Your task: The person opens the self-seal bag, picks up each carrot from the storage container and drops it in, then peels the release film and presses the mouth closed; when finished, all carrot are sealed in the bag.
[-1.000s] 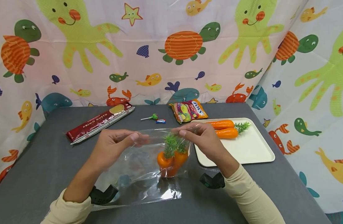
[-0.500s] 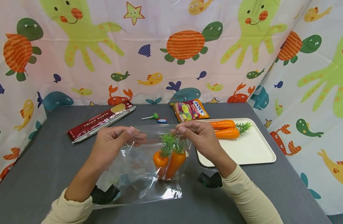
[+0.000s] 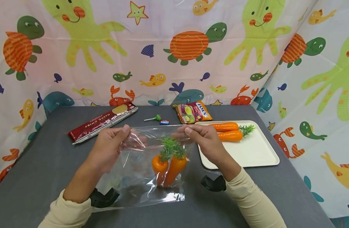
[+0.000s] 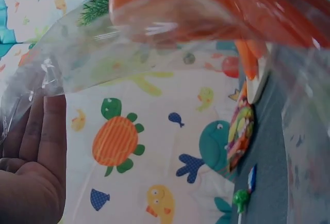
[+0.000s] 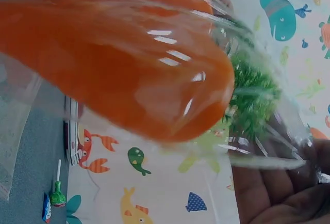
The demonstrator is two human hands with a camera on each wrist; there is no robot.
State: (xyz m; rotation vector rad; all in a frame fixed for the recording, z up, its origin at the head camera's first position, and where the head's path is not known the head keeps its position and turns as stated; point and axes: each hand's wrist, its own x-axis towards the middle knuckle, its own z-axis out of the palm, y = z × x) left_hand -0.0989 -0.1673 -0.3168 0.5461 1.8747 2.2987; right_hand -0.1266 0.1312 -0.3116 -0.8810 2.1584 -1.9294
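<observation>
A clear plastic bag (image 3: pixel 137 171) hangs between both hands, with two orange carrots (image 3: pixel 175 167) with green tops standing inside its right half. My left hand (image 3: pixel 107 147) pinches the bag's upper left edge between thumb and fingers. At the upper right edge, my right hand (image 3: pixel 207 141) pinches the film, its fingers behind it. In the left wrist view a carrot (image 4: pixel 170 7) shows through the film above the left hand (image 4: pixel 36 167). The right wrist view has a carrot (image 5: pixel 129 74) close up, its green top (image 5: pixel 252 95) near the right hand's fingers (image 5: pixel 268 188).
Two more carrots (image 3: pixel 229 136) lie on a cream tray (image 3: pixel 248 155) at the right. Behind the bag are a red spaghetti pack (image 3: pixel 101 123), a green lollipop (image 3: pixel 156 117), a small blue wrapped candy (image 3: pixel 164 122) and a Fox's candy bag (image 3: pixel 192 112). A patterned curtain (image 3: pixel 151 41) borders the grey table (image 3: pixel 49 177).
My left hand has moved slightly left, and the bag's top is drawn wider. The carrots inside have shifted left and a little lower. My right hand stays almost in place.
</observation>
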